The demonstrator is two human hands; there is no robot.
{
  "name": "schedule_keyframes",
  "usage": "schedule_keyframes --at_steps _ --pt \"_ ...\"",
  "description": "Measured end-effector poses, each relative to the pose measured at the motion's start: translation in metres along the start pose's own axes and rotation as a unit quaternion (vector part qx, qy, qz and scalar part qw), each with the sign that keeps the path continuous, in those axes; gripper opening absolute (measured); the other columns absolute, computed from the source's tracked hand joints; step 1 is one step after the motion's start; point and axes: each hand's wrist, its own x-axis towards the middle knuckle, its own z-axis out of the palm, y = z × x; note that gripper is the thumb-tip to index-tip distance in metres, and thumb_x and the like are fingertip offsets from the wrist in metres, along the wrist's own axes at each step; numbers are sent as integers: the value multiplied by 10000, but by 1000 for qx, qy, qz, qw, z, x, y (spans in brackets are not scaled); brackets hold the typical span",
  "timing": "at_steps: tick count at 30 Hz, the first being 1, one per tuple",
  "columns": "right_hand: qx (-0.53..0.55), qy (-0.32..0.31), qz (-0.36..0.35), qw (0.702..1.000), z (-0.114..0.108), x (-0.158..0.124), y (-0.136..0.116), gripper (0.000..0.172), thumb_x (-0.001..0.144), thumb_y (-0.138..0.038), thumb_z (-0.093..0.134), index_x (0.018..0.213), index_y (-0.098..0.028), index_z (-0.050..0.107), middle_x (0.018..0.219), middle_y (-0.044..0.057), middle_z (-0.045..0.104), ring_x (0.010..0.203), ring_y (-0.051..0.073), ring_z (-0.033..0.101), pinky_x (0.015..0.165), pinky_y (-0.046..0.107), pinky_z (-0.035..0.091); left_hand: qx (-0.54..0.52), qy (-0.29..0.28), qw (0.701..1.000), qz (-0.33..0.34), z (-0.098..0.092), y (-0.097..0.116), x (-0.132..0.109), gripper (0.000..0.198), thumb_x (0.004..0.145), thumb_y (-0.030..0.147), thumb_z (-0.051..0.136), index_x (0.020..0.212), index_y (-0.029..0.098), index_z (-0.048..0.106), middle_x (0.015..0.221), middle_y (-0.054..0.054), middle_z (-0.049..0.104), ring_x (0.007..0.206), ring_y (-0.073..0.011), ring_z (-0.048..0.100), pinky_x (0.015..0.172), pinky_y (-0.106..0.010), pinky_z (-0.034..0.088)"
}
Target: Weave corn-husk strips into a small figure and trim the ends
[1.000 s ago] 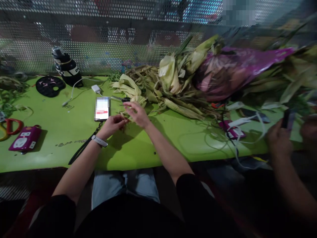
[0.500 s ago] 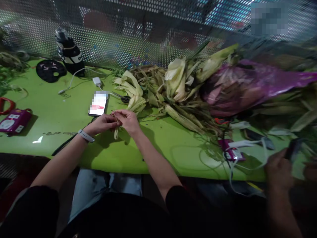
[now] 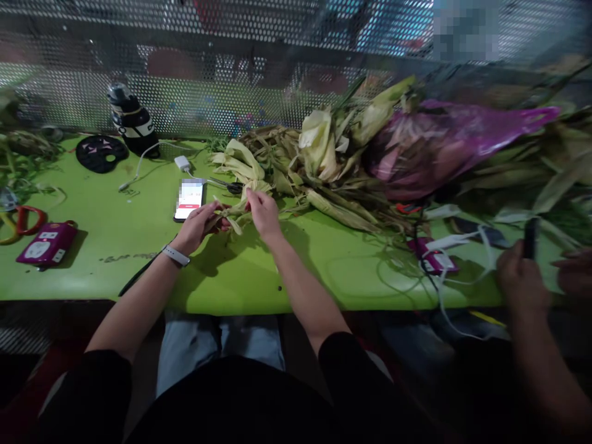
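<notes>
My left hand (image 3: 198, 225), with a white band on the wrist, and my right hand (image 3: 263, 213) are both closed on a strip of pale corn husk (image 3: 235, 217) just above the green table (image 3: 115, 246). The husk runs between the two hands. A big pile of corn husks (image 3: 319, 166) lies right behind my hands. A lit phone (image 3: 189, 199) lies flat next to my left hand.
Scissors (image 3: 226, 184) lie by the phone. A purple plastic bag (image 3: 444, 142) sits on the husk pile. A black bottle (image 3: 132, 120), a black round pad (image 3: 95, 153), a charger (image 3: 182, 163) and a magenta device (image 3: 42, 243) are at the left. Another person's hands (image 3: 522, 277) hold a dark object at right.
My hands moved slightly away from me toward the husk pile, still holding the strip. The camera view shifted. The other person's hands rose a little.
</notes>
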Motion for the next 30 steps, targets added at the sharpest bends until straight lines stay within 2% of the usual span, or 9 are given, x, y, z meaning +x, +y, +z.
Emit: schedule_keyframes --at_steps 3,5,7,9,11,15,20,26,30 --pt "-56 60 -69 994 2 -4 -3 372 912 -512 485 713 -201 535 788 19 553 800 158 530 799 295 410 -8 18 1000 13 -1 0 0 337 854 431 653 1042 155 698 748 -53 709 622 -123 647 560 -227 498" --pt "-57 49 -95 993 3 -4 -2 330 901 -513 507 820 -200 572 897 35 577 892 168 533 853 304 405 -28 13 999 22 -1 -1 0 290 830 385 692 1011 158 701 727 -38 693 609 -107 627 576 -223 500" --pt "-33 -39 -73 996 5 -3 1 353 896 -540 507 860 -199 589 889 31 587 876 165 540 826 301 414 -51 -1 998 31 -2 -2 0 258 824 360 703 989 163 693 714 -24 674 601 -96 610 587 -223 501" --pt "2 -135 -20 991 6 -3 3 410 882 -591 503 801 -195 575 768 7 565 742 144 526 712 278 414 -61 -8 997 40 -3 -2 -1 242 830 366 697 969 170 678 713 -17 661 601 -93 605 582 -221 496" --pt "22 -179 3 984 7 -5 5 448 850 -633 530 750 -197 544 661 -24 512 624 121 468 608 256 374 -46 -13 998 42 -3 -2 -1 253 829 385 697 963 174 662 735 -17 663 623 -99 621 587 -223 500" --pt "14 -177 -39 983 7 -7 4 462 804 -656 583 749 -199 537 610 -45 485 572 106 426 557 241 333 29 -24 997 62 -3 -4 0 322 785 397 743 986 171 633 747 -14 680 639 -115 645 613 -243 514" --pt "38 -190 -32 981 5 -5 3 485 787 -680 584 731 -201 530 596 -48 476 560 105 427 544 238 334 136 -33 985 101 -1 -13 5 302 818 423 699 957 158 662 743 -30 687 648 -110 632 585 -224 473" --pt "30 -129 -27 991 8 0 10 503 751 -694 611 735 -197 536 608 -39 496 583 110 460 568 245 369 132 -30 987 89 0 -12 3 284 805 428 709 893 161 668 695 -17 664 614 -102 601 580 -229 460" --pt "61 -144 62 986 7 -3 3 537 766 -726 572 861 -198 546 718 0 588 621 124 544 581 260 435 77 34 993 82 -3 -9 3 310 790 446 725 904 170 642 738 -24 671 623 -99 617 534 -207 424"
